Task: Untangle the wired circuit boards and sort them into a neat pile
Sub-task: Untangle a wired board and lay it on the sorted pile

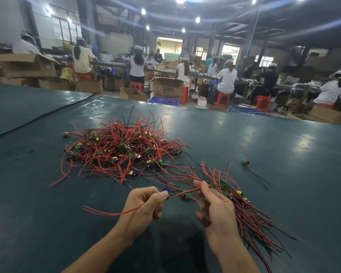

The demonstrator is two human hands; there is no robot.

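Note:
A tangled heap of small green circuit boards with red and black wires (124,150) lies on the dark green table (37,203), ahead of my hands. My left hand (144,205) pinches one wired board by its blue part, and its red wires trail out to the left. My right hand (215,207) holds a red wire between thumb and forefinger, with a green board (187,194) hanging between the two hands. Under and to the right of my right hand lies a sorted bundle of boards (250,217), their wires fanned toward the lower right.
One stray wired board (246,161) lies alone on the table to the right. The table's far edge runs across the view. Beyond it people sit on red stools at workbenches, among cardboard boxes (168,87) and blue crates.

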